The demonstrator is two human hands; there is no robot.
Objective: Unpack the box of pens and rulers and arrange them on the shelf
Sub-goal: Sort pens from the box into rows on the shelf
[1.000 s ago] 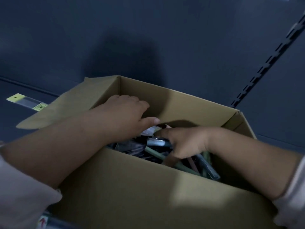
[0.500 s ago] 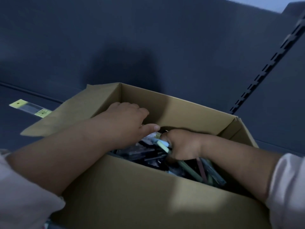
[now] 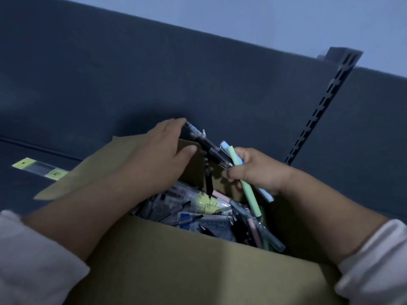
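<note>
Your right hand [image 3: 259, 170] is curled round a pastel green pen [image 3: 248, 194] and a light blue pen [image 3: 225, 145], just above the open cardboard box [image 3: 198, 265]. Your left hand [image 3: 163, 155] keeps fairly straight fingers, the tips touching the upper end of some dark pens [image 3: 207, 146]. More pens and packets [image 3: 198, 208] lie jumbled in the box, and a packaged ruler [image 3: 39, 169] lies on the shelf [image 3: 17, 190].

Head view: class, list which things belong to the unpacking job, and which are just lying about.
Job: box, pens gripped by right hand, left hand touching their ends, stationery in box, shelf.
Lying about: slotted upright, wall, packet on shelf.
</note>
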